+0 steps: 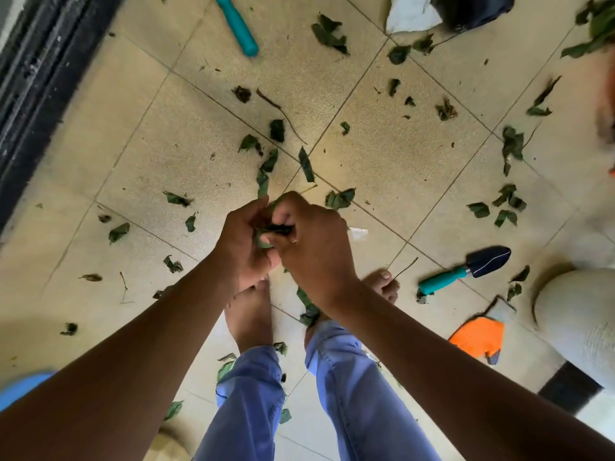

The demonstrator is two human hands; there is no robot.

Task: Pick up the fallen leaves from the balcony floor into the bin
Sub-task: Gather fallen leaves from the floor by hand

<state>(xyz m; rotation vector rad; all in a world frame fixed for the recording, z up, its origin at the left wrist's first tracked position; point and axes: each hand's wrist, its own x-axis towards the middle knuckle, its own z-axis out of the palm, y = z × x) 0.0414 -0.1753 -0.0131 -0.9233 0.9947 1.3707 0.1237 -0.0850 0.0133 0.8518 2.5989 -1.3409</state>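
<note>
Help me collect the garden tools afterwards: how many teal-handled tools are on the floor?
2: a trowel right of the feet, and a teal handle at the top edge, its head out of frame.

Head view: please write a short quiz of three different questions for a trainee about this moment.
1. True or false: both hands hold leaves between them.
2. Which tool lies right of the person's feet? A) broom B) trowel C) scissors
3. Fill in: the glove on the floor is ____.

Key:
1. True: the left hand and the right hand grip a bunch of leaves.
2. B, the trowel.
3. Orange, the glove.
</note>
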